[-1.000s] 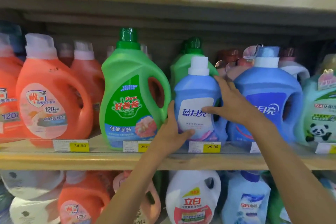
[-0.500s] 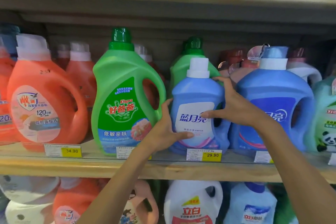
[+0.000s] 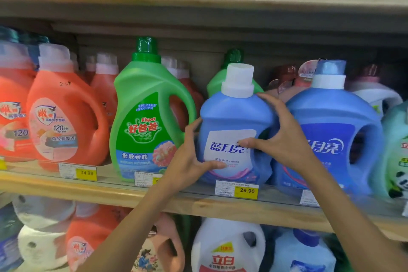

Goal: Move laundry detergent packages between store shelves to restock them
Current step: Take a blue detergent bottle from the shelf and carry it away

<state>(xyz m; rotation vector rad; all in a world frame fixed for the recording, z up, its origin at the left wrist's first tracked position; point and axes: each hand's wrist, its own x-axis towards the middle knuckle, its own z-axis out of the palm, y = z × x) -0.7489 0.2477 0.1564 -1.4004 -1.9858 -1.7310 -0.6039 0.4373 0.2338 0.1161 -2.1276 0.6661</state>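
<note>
Blue plastic sat between my two hands: the small blue bottle [image 3: 234, 121] of detergent, white cap [image 3: 238, 80] on top, was at the front of the middle shelf [image 3: 110, 190], roughly upright. It stood between the green bottle [image 3: 145, 117] on its left and the large blue bottle [image 3: 331, 130] on its right, close to both. Its base was hidden behind the clear price strip, so I could not tell whether it rested on the board or hung just above it.

My left hand [image 3: 192, 159] gripped the bottle's lower left side. The thumb lay across the bottom of the white label and the fingers curled round the edge, out of sight behind the plastic, in the narrow gap beside the green bottle.

My right hand [image 3: 284, 139] held the other side, arched wide. The thumb tip pressed on the label near the printed characters, and the forefinger reached up to the shoulder just under the cap. The remaining fingers bent round the handle side, next to the large blue bottle.

A yellow price tag [image 3: 237, 190] reading 29.90 was fixed to the shelf edge directly below the bottle I held. Further left, orange bottles [image 3: 64, 112] stood in rows, with a 34.90 tag [image 3: 78, 171] under them. A second green-capped bottle [image 3: 233, 57] showed behind the white cap. On the shelf underneath, a white bottle [image 3: 227, 247] with red lettering stood below my forearms.
</note>
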